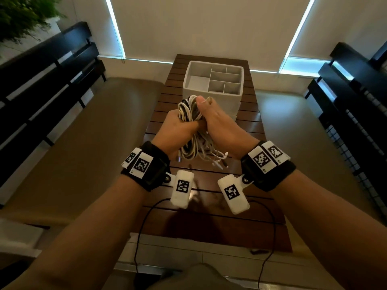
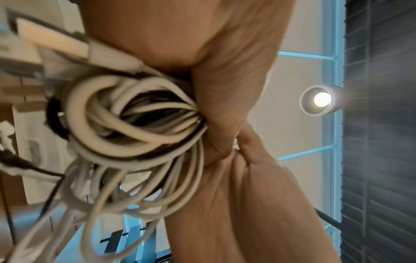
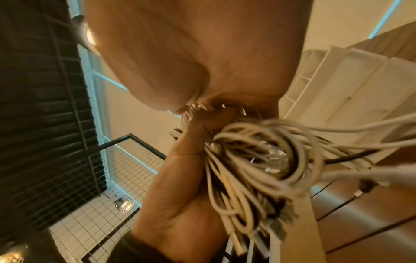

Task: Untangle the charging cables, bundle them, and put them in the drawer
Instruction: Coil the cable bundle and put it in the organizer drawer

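Observation:
A thick bundle of white and black charging cables is held above the wooden table. My left hand grips the bundle from the left, and my right hand grips it from the right, thumb laid across the upper loops. Loose plug ends hang from the lower end toward me. In the left wrist view the cable loops bulge out of my fist; the right wrist view shows the same coil beside my palm. The white drawer organiser with divided compartments stands just beyond the hands.
Dark slatted benches flank the table at left, and black shelving with wire mesh stands at right. A plant is at the far left. Thin black wrist-camera leads trail toward me.

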Tool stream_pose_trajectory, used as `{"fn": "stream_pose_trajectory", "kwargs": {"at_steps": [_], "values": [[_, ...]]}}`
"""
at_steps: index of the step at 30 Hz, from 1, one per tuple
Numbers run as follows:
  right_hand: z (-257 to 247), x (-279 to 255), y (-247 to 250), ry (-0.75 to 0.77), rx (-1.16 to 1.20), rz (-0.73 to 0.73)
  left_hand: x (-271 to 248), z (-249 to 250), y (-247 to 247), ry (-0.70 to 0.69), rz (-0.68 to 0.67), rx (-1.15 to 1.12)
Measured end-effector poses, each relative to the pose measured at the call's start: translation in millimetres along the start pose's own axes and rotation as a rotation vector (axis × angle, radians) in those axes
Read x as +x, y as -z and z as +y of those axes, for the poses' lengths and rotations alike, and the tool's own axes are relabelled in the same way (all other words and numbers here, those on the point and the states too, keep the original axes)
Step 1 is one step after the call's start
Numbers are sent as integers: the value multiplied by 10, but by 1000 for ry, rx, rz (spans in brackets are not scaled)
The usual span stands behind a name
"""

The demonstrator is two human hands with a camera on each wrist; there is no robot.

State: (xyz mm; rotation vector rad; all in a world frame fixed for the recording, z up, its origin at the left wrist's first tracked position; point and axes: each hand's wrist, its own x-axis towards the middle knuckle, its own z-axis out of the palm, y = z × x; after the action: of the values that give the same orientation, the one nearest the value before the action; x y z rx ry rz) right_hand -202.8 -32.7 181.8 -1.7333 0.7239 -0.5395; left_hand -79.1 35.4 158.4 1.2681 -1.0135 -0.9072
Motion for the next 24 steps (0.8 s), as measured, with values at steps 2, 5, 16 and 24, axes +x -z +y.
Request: {"fn": "stream_pose_trajectory", "kwargs": {"at_steps": [2,5,16,24], "values": [[-45,-11,-55,52,-75,54,1,-7,-9,33,31,-26],[-32,-3,-103,120,-176,105,-4,-64,-30,41,58,-59],[-297,130,293,65,315,140,-122,51,-131,50,-145,-23],[-398,107,135,61,233,-27,-150,31,-321,116,-126,-123]]}}
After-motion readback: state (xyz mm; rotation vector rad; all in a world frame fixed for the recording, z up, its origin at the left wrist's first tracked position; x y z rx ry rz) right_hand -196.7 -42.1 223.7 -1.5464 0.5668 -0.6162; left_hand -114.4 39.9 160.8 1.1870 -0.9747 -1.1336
